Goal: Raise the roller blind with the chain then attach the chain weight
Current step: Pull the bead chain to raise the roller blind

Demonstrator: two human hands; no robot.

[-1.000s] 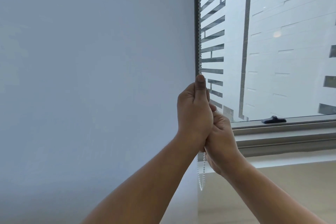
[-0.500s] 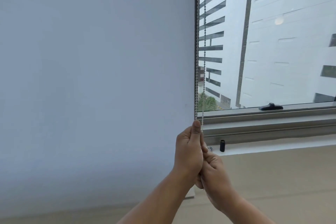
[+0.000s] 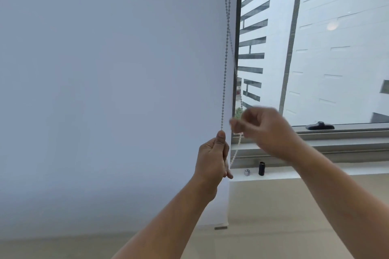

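The pale beaded chain [image 3: 224, 80] hangs in two strands along the right edge of the blind, in front of the dark window frame. My left hand [image 3: 212, 160] grips the left strand: the fingers are curled round it and the thumb is pressed upright against the beads. My right hand [image 3: 263, 130] is higher and to the right, blurred. Its fingers are curled, and the right strand runs in at the fingertips and out below them, sagging down towards my left hand. I cannot tell how firm that pinch is.

The white fabric roller blind [image 3: 105, 69] fills the left side, and its bottom edge reaches well below my hands. On the white window sill [image 3: 280, 175], just right of my left hand, a short black cylinder [image 3: 261, 168] stands upright. A small silvery clip [image 3: 247, 172] lies just beside it, apart from it. Further right, a black window handle [image 3: 320, 126] lies on the lower frame. A pale building shows through the glass.
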